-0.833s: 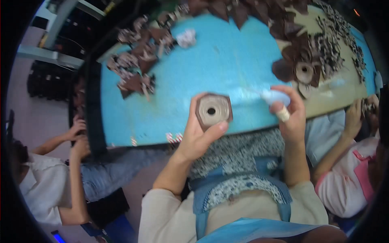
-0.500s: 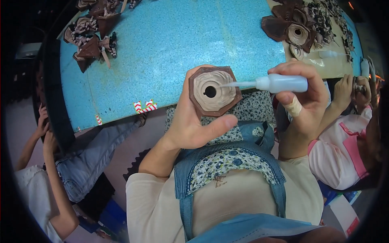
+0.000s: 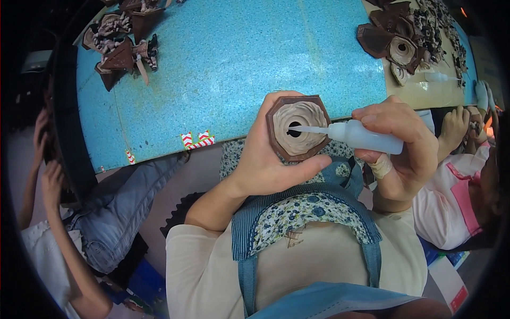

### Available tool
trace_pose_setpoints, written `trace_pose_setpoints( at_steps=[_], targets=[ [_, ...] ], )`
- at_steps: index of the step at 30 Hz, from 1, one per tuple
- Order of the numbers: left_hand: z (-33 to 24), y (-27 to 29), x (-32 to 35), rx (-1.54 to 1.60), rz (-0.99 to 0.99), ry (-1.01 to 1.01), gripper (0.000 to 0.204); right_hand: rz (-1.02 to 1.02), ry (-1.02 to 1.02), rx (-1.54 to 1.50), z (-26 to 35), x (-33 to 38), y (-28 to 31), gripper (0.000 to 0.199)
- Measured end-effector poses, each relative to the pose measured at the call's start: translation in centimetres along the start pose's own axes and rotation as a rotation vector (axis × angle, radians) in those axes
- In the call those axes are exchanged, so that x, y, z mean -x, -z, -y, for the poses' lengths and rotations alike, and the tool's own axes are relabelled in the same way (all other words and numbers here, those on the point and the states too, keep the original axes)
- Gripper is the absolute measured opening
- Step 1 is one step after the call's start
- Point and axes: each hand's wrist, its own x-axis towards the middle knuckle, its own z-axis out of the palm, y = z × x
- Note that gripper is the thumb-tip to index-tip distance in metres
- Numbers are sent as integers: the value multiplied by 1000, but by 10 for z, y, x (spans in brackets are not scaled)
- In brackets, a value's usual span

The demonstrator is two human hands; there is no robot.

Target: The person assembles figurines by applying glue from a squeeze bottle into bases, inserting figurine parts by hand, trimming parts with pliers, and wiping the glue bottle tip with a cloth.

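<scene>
My left hand [image 3: 265,159] is wrapped round a brown octagonal base [image 3: 306,117] with a beige, ridged round middle and a dark hole at its centre. The base is held up near the table's front edge, its ridged face toward me. In my right hand [image 3: 406,149] lies a small translucent squeeze bottle [image 3: 366,137], gripped between thumb and fingers. Its long thin white nozzle reaches left over the base, the tip at the dark hole; whether it touches cannot be made out. A tan bandage wraps the right thumb.
The blue table [image 3: 239,69] bears brown pieces with small figures [image 3: 118,56] at the far left. More brown bases [image 3: 402,49] and figures lie on a beige board [image 3: 396,95] at right, beside another bottle [image 3: 441,77]. Co-workers sit on both sides, one person's hand [image 3: 454,125] close by at right.
The base and my left hand have shifted to the right in the picture. The bottle now tilts more, and its nozzle tip has moved from the beige ridges to the hole.
</scene>
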Motion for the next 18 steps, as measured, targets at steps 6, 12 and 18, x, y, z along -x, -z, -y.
trace_pose_setpoints(
  at_steps=[6,12,18],
  targets=[
    [0,4,0,10,26,-10,75,-19,18,18,3,-3,-4,35],
    [-5,4,0,67,1,44,75,-11,0,41,6,-7,-6,34],
    [-9,1,-1,39,-2,70,75,-33,-20,24,7,-6,-4,33]
  ],
)
